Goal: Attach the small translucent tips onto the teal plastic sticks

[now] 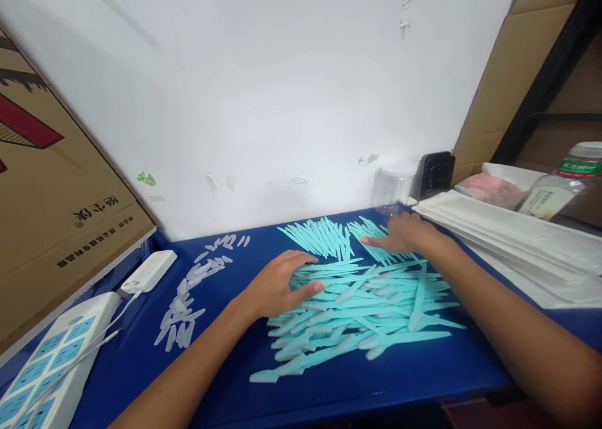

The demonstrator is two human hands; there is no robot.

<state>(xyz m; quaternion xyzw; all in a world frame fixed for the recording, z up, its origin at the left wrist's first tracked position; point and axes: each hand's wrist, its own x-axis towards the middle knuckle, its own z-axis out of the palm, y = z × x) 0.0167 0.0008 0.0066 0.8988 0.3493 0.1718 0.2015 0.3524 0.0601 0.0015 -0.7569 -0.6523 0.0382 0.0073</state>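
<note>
A large loose pile of turquoise eyebrow razors (357, 303), many with pale covers over the blade end, lies across the blue table. My left hand (285, 283) rests at the pile's left end, thumb and fingers apart, touching the handles. Behind the pile is a neater row of razors (320, 238). Another row of razors (371, 238) lies to its right, partly under my right hand (407, 233). The right thumb stretches out to the left over these razors; its other fingertips are partly hidden.
Clear plastic blade covers (181, 310) lie scattered at left, beside a white power strip (89, 335) and a white adapter (149, 271) with cables. A clear jar (397, 187) stands by the wall. White sheets (508, 241) and a bottle (559, 187) are at right.
</note>
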